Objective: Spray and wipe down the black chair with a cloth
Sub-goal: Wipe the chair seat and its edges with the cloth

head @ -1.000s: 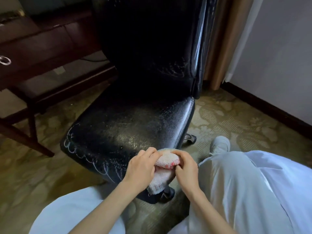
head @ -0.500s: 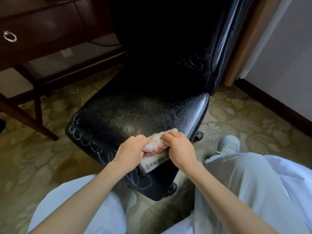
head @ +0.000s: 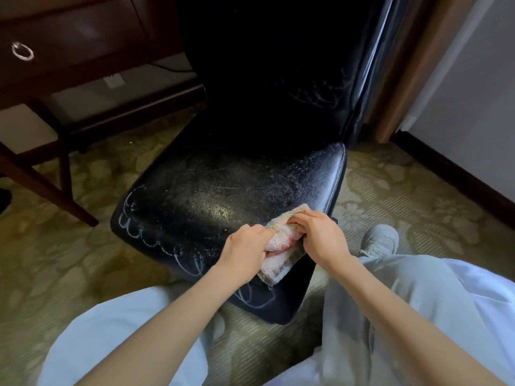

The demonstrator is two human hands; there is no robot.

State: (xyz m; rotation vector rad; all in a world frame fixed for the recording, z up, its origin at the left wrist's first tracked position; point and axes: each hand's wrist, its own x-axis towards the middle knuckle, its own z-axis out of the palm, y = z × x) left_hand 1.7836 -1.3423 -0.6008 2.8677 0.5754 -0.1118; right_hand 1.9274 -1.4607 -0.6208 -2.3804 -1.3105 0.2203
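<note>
Nubby pink-white terry cloth (head: 281, 246) bunched between left hand (head: 246, 250) and right hand (head: 319, 236), atop speckled glossy black chair (head: 223, 190) seat

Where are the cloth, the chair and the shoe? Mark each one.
cloth (head: 280, 264), head view, hanging lower fold.
chair (head: 223, 190), head view, middle of seat.
shoe (head: 380, 239), head view, laced top.
</note>
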